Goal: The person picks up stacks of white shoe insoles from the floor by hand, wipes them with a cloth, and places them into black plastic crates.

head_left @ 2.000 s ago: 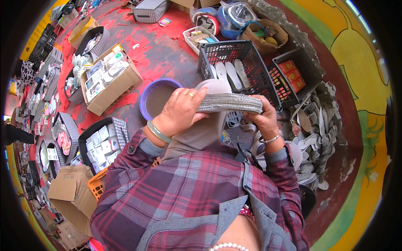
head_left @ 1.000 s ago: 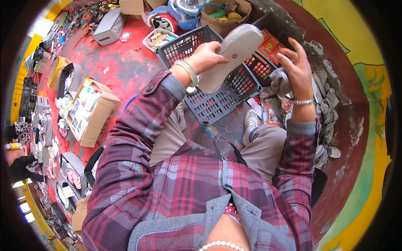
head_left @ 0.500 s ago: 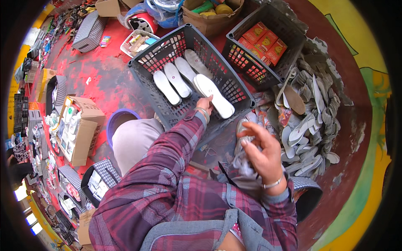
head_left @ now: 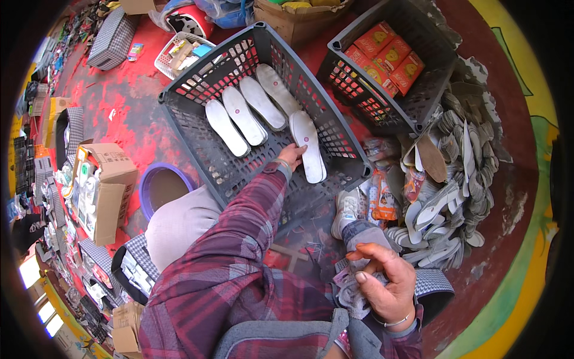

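Note:
My left hand (head_left: 291, 157) reaches into a dark grey plastic crate (head_left: 186, 122), its fingers on the near-left edge of a stack of white shoe insoles (head_left: 309, 157). Further left in the crate lie more insoles in a slanting row: a white one (head_left: 227, 128), a white stack (head_left: 244, 115), a grey-white stack (head_left: 263, 103) and a greyer one (head_left: 278, 90) at the far side. In front of my body, my right hand (head_left: 388, 281) is raised, fingers loosely curled and thumb apart, with nothing visible in it.
A large pile of insoles (head_left: 445, 203) lies right, below a second crate (head_left: 332, 48) with orange boxes (head_left: 385, 57). A purple basin (head_left: 146, 197) and an open cardboard box (head_left: 113, 197) stand left. A white basket (head_left: 164, 63) sits behind the first crate.
The insole stack at my left hand has turned more upright and now rests lower in the crate. My right hand has dropped lower. The whole view has shifted slightly.

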Tool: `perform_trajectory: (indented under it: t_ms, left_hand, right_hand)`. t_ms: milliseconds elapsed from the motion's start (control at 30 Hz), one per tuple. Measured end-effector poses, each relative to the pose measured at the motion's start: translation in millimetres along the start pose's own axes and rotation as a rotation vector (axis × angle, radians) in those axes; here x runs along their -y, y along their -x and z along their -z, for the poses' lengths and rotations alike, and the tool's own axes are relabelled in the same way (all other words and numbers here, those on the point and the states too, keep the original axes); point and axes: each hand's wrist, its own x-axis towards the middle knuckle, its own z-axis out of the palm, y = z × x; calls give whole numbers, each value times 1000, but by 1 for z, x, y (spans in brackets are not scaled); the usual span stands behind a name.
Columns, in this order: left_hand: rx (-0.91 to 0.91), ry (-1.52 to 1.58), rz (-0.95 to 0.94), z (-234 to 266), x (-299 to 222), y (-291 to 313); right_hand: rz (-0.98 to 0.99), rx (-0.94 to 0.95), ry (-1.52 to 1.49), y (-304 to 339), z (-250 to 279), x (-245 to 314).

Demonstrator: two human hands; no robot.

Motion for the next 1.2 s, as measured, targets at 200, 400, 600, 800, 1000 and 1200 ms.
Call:
perform_trajectory:
  t_ms: [200,400,600,800,1000,1200]
  left_hand:
    - [-43,-20,-46,4,14,-11]
    - [-134,193,-255,13,20,15]
    - [-214,-20,-277,61,12,14]
    - [185,-1557,-129,66,-65,7]
    - [149,-1612,-126,63,-80,-39]
    - [142,-1499,-28,67,-85,-38]
  right_hand:
    - [-28,30,16,-9,-2,3]
    - [5,52,32,-9,-7,3]
    - [40,46,55,-5,-13,9]
    - [49,68,41,-1,-16,7]
    - [15,54,51,-3,-13,6]
    - [-8,87,27,-11,-10,3]
